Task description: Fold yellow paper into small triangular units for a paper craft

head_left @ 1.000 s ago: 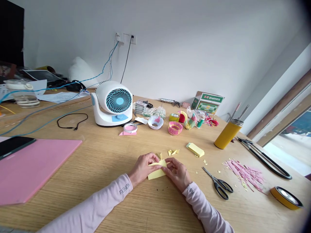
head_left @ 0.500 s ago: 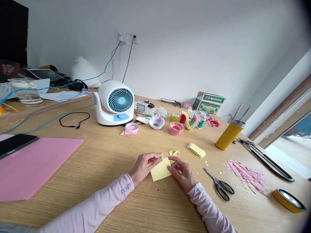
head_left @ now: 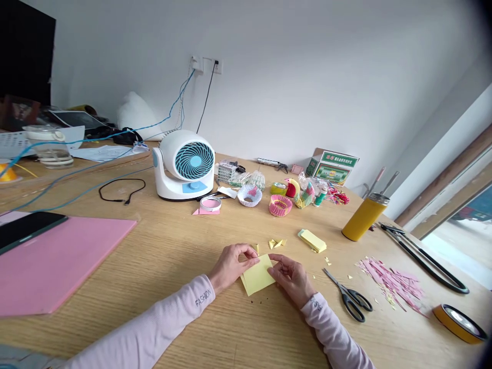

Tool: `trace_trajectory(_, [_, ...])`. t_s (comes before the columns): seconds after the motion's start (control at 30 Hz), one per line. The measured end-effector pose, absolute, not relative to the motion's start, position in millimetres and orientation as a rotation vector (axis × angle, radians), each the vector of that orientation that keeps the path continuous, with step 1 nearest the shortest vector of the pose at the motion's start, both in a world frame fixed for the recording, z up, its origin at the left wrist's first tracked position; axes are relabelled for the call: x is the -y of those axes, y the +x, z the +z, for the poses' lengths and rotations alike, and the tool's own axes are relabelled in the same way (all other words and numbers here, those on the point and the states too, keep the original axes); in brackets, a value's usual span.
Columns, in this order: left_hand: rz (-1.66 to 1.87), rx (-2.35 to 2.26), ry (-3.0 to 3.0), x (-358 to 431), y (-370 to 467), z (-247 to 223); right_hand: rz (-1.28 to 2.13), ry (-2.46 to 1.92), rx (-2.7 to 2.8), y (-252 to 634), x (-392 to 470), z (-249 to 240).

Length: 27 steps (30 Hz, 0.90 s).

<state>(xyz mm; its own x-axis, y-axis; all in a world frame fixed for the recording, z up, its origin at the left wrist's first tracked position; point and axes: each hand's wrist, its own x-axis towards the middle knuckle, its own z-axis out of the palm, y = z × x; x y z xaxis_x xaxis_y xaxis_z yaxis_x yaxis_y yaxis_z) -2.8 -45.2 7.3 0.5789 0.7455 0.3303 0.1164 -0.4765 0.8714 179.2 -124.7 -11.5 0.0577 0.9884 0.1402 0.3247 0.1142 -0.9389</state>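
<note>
A yellow piece of paper is held between my two hands, just above the wooden table. It looks folded, with a second layer showing at its left edge. My left hand pinches the upper left corner between thumb and fingers. At the right edge, my right hand grips it with the thumb in front and the index finger along the top. Just beyond my hands lie small folded yellow paper pieces. A stack of yellow paper strips sits farther right.
Black-handled scissors lie right of my right hand, near pink paper scraps and a tape roll. A yellow tumbler stands behind them. Pink sheets with a phone are at left; a white fan stands behind.
The yellow paper is tilted slightly differently, and a second layer now shows at its left edge. Both hands keep their hold. The whole view has shifted a little.
</note>
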Motion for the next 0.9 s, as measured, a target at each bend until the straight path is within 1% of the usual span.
trace_trajectory(0.1, [0.952, -0.677, 1.935, 46.0, -4.1, 10.8, 0.835, -1.433, 1.531, 181.1, 126.7, -8.9])
trace_trajectory(0.23, [0.899, -0.609, 1.885, 48.7, -4.2, 13.9, 0.557, -1.517, 1.660, 182.0, 129.0, 0.4])
trace_trajectory(0.3, [0.865, -0.577, 1.872, 51.1, -2.6, 14.4, 0.532, -1.501, 1.657, 180.8, 128.5, 3.0])
trace_trajectory(0.43, [0.843, -0.583, 1.723, 54.5, 1.6, 13.7, 0.733, -1.370, 1.482, 176.7, 124.6, 0.0])
trace_trajectory(0.53, [0.718, -0.542, 1.534, 54.3, 3.7, 11.7, 0.899, -1.290, 1.278, 175.1, 121.4, -3.7])
trace_trajectory(0.6, [0.670, -0.510, 1.505, 53.1, 4.4, 9.8, 0.941, -1.260, 1.210, 175.3, 119.9, -5.0])
trace_trajectory(0.9, [0.668, -0.416, 1.466, 50.9, 2.2, 11.4, 1.061, -1.080, 1.093, 178.6, 119.9, -3.5])
